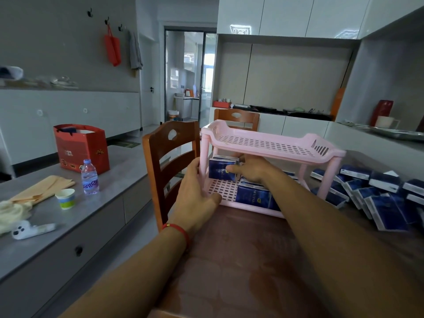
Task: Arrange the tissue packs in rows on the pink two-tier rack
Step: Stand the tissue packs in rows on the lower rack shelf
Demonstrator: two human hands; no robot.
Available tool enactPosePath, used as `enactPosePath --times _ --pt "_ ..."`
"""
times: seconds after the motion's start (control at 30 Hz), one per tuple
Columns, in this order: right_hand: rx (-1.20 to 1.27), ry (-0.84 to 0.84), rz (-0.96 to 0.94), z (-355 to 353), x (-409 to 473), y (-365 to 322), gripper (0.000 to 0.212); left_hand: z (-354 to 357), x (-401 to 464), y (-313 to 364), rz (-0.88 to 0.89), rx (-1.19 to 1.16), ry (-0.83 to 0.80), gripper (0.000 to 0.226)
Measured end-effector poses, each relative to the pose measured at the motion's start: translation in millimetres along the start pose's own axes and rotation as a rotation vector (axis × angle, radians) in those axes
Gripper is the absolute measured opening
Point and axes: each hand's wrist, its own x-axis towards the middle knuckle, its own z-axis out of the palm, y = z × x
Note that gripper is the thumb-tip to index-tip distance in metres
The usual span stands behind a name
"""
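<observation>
The pink two-tier rack stands on the brown table, its top tier bare. My left hand grips the rack's front-left leg and lower edge. My right hand reaches inside the lower tier and pinches a dark blue tissue pack, held above the tier's floor at its left end. Other blue packs lie on the lower tier under and behind my right hand, partly hidden by it. A loose heap of several more tissue packs lies on the table to the right of the rack.
Two wooden chairs stand behind and left of the table. A grey sideboard at the left carries a water bottle, a paper cup, a red gift bag and cloths. A counter with dishes runs along the right wall.
</observation>
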Motion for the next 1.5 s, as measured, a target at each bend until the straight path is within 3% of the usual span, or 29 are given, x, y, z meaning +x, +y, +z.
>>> enactPosePath --times 0.2,0.47,0.67,1.0,1.3,1.5 --pt "-0.033 -0.019 0.026 4.7 17.4 11.9 0.056 -0.1 0.5 0.6 -0.009 -0.003 -0.001 0.079" --pt "-0.225 -0.072 0.037 0.6 17.1 4.5 0.075 -1.3 -1.0 2.9 -0.017 -0.004 -0.011 0.081" --pt "-0.318 -0.030 0.055 2.9 19.5 0.8 0.071 -1.0 -0.6 3.9 -0.034 0.002 -0.009 0.082" --pt "-0.244 -0.098 0.098 5.2 34.9 6.0 0.071 0.4 1.9 1.8 -0.071 0.031 0.012 0.087" --pt "-0.248 -0.047 0.102 9.4 42.1 11.3 0.063 0.1 2.4 -0.2 -0.059 0.023 0.015 0.085" --pt "-0.273 -0.056 0.070 4.4 36.4 10.1 0.081 -1.7 2.0 -1.5 -0.024 -0.002 0.000 0.085"
